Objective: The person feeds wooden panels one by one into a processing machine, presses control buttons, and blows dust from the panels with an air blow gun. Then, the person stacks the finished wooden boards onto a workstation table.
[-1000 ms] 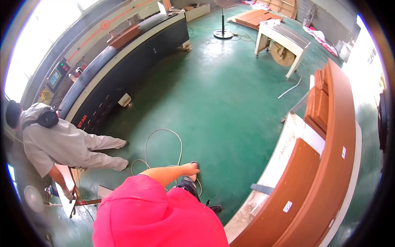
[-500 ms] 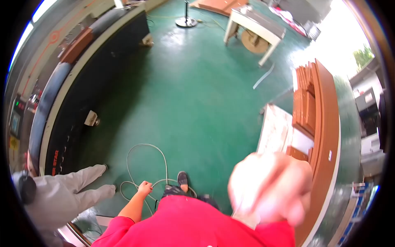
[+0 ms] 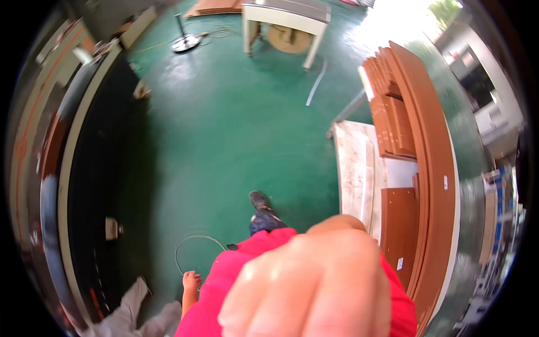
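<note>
My right hand (image 3: 314, 281) fills the lower middle of the view, very close to the camera. Its knuckles face me and the fingers are bent closed; whatever may be inside them is hidden. Low on the left, my left hand (image 3: 192, 279) hangs beside my red shirt, its fingers loosely bent and a little apart, with nothing visible in them. Near it on the green floor lies a loop of pale hose (image 3: 193, 238). One dark shoe (image 3: 258, 199) of mine is stretched forward.
Brown boards (image 3: 429, 168) stand along the right, beside a low platform (image 3: 351, 163) with pale sheets. A long black machine (image 3: 92, 146) runs along the left. Ahead are a white-legged table (image 3: 286, 11) and a round-based stand (image 3: 186, 42). Another person's grey trousers (image 3: 132, 309) show at lower left.
My right hand has moved left and closer to the camera. My view has shifted forward past the hose, bringing the boards nearer. The other person has slipped toward the bottom edge.
</note>
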